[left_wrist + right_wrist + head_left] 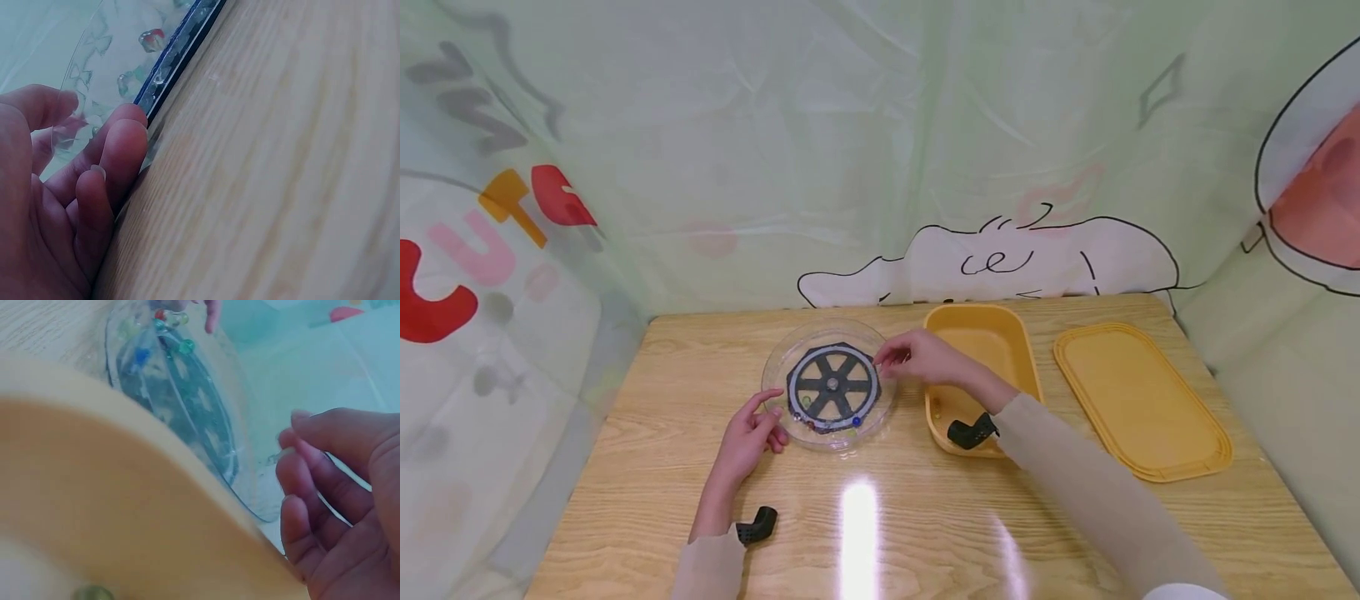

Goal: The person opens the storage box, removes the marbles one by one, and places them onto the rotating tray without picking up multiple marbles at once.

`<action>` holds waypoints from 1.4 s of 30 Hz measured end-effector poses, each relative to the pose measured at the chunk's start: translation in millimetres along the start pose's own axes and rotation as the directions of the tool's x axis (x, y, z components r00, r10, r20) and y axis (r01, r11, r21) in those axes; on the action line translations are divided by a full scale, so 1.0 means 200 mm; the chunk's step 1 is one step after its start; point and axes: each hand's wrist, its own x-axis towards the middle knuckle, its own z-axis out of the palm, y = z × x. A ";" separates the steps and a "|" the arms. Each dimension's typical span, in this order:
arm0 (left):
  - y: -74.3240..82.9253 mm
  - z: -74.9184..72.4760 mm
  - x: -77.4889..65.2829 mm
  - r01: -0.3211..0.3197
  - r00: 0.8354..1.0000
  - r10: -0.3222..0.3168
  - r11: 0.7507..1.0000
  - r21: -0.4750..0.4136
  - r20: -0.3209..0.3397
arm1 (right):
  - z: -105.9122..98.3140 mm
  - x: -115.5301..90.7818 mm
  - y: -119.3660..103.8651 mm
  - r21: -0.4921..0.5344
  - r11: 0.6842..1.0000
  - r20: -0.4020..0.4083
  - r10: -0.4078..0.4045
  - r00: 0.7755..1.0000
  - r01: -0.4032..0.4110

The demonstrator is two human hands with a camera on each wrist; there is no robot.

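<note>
- Pinching small clear piece (279,456) in right hand (921,358), by right edge of clear dish (808,333).
- Touching its left edge with left hand (747,437); can't tell if gripping.
- Seeing blue bead (857,422) inside, yellow bin (981,337) just beside.

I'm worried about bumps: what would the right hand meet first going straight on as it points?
The right hand would likely meet the clear dish, though its height is hard to judge.
</note>
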 end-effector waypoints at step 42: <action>0.08 0.01 -0.04 -0.044 0.999 0.044 0.999 0.032 -0.010 | -0.20 -0.11 0.33 -0.153 0.943 -0.229 0.256 0.939 -0.294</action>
